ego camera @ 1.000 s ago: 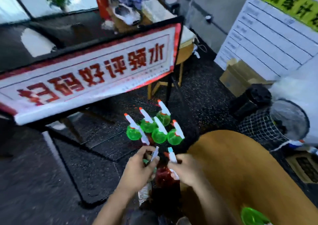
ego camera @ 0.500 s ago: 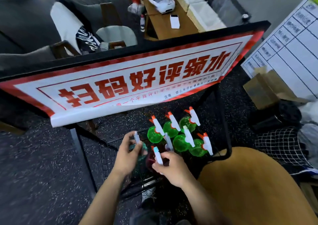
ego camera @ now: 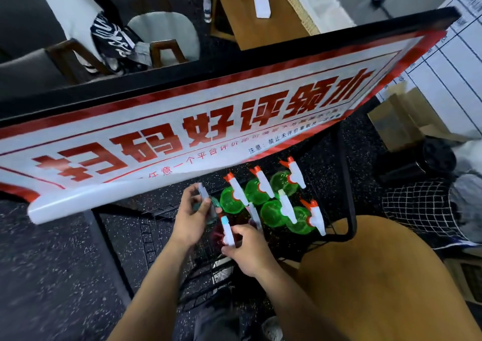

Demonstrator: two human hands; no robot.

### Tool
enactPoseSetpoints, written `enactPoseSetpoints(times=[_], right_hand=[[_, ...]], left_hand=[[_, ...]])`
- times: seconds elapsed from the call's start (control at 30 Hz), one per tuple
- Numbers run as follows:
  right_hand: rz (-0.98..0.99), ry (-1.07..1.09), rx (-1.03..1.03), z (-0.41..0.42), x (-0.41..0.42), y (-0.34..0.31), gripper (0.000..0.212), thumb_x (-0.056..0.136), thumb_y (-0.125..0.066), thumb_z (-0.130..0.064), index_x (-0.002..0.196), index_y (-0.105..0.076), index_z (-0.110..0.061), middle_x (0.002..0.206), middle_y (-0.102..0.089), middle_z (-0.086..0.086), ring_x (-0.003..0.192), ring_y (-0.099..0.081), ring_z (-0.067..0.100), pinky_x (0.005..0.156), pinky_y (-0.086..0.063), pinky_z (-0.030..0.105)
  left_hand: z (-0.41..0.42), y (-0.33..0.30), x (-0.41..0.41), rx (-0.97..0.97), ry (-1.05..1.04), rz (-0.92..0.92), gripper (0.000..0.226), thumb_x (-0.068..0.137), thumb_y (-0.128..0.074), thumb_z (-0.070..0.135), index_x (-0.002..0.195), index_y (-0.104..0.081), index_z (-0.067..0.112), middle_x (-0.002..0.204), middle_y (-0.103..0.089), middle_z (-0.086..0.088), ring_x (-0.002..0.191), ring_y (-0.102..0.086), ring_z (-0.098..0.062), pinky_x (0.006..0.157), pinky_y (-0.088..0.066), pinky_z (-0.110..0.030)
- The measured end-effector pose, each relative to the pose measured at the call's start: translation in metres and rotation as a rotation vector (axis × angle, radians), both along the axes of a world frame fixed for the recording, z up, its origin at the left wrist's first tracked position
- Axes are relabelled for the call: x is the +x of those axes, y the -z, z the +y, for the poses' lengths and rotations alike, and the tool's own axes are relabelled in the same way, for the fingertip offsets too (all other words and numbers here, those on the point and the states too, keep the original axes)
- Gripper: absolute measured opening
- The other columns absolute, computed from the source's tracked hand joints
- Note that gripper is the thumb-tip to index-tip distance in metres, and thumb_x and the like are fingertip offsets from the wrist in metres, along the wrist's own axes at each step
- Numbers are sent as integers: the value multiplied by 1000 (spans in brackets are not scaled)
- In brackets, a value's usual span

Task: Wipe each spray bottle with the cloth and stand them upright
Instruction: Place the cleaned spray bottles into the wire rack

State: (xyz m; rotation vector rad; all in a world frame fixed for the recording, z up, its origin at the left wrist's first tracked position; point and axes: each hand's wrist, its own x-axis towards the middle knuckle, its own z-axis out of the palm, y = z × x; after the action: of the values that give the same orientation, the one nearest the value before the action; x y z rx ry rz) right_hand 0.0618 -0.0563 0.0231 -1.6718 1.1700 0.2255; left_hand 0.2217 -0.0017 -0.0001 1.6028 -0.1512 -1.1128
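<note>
Nearest the viewer, the right hand (ego camera: 246, 252) pinches the white head of a dark red spray bottle (ego camera: 227, 229), its fingers curled around it, while the left hand (ego camera: 189, 219) grips a second, clear bottle (ego camera: 206, 202) just beside it. Immediately behind the red bottle stand five green spray bottles (ego camera: 272, 213) with orange-tipped white heads, upright on a black wire rack (ego camera: 347, 205). Behind the rack leans one red-and-white banner (ego camera: 182, 132).

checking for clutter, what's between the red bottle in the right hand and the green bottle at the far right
In the head view, another green bottle and a white sprayer stand between the red bottle in the right hand and the far-right green bottle.
</note>
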Motion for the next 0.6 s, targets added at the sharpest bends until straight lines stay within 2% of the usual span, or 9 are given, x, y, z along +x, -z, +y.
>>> enactPoseSetpoints(times=[0.13, 0.23, 0.4, 0.5, 0.6], right_hand=[[8, -4, -31, 3, 8, 6, 27, 87, -82, -16, 113, -74, -16, 110, -67, 1, 98, -65, 22, 90, -53, 34], [21, 0, -37, 7, 14, 8, 39, 89, -80, -17, 127, -71, -16, 117, -65, 1, 101, -64, 21, 92, -53, 34], [40, -9, -36, 6, 13, 7, 43, 90, -82, -22, 130, -69, -18, 120, -61, -1, 106, -62, 20, 97, -51, 34], [57, -28, -23, 3, 8, 2, 54, 89, -83, -28, 138, -65, -20, 129, -60, -2, 118, -60, 20, 103, -47, 32], [57, -24, -28, 1, -2, -5, 66, 89, -83, -33, 149, -57, -23, 139, -57, -3, 125, -59, 19, 109, -46, 34]], left_hand=[[-1, 2, 5, 7, -2, -5, 36, 109, -55, 4, 138, -52, 25, 111, -65, -20, 97, -76, -38, 78, -66, -36], [1, -1, 7, 16, 9, -30, 38, 107, -61, 5, 140, -54, 23, 102, -68, -15, 97, -73, -36, 71, -64, -29], [4, -11, 11, 41, 54, -142, 39, 105, -63, 4, 140, -55, 19, 102, -67, -8, 80, -72, -2, 63, -56, -12], [6, -17, 11, 71, 57, -195, 42, 104, -65, 7, 142, -56, 20, 109, -65, -6, 91, -69, -11, 62, -57, -13], [12, -15, 9, 108, 45, -250, 42, 103, -70, 16, 141, -58, 29, 114, -65, -1, 101, -68, -19, 71, -60, -25]])
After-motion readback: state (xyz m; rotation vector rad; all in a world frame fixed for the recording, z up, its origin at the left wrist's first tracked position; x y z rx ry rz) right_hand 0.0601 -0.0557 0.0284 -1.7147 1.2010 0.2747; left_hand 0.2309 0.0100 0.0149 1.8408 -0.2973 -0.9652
